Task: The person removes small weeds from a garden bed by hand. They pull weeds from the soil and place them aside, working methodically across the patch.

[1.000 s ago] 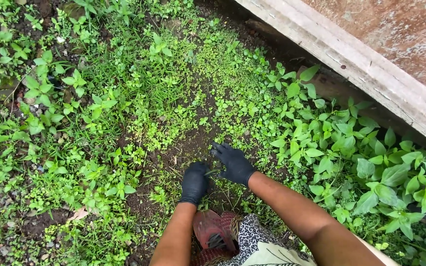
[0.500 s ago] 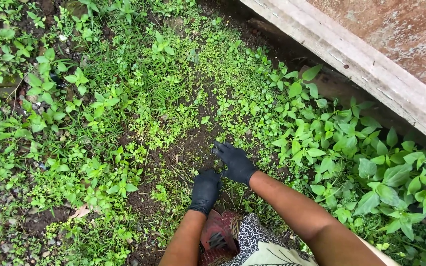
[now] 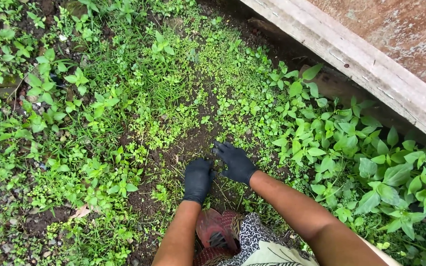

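Pressing black-gloved hands: left hand [image 3: 197, 180], right hand [image 3: 236, 162], on crumbly dark soil [image 3: 188, 148].

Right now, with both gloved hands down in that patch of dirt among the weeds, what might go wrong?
1. The left hand and right hand work close together on bare soil; thin weed stems could snap and leave the roots in the ground.
2. The leafy plants by the right forearm hide the ground there, so sharp debris or insects could go unnoticed.
3. The person's red sandal sits on damp-looking earth just behind the hands; a slip seems possible.
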